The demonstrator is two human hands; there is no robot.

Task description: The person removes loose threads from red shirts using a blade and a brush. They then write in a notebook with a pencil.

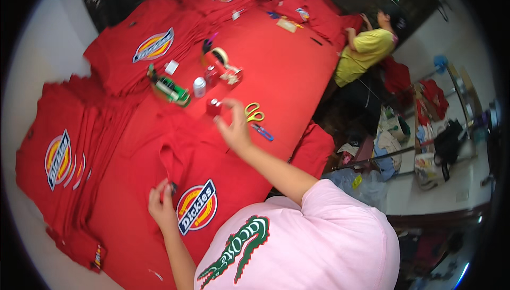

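A red T-shirt with a round printed emblem (196, 207) lies spread in front of me. My left hand (162, 205) pinches its collar beside a small dark label. Over the table, my right hand (235, 128) is held with thumb and forefinger apart, close to a small red bottle (213, 107); whether a fingertip touches it, I cannot tell. Yellow-handled scissors (254, 112) and a blue box cutter (262, 132) lie just right of that hand. Beyond it stand a white bottle (200, 87), another red bottle (211, 76) and a red tape dispenser (232, 74).
A green tape dispenser (171, 90) sits left of the bottles. Stacks of red shirts (58, 152) line the left and far sides of the red-covered table (276, 61). At the far right edge, a person in yellow (366, 51) handles red cloth. Cluttered shelving (425, 125) stands at right.
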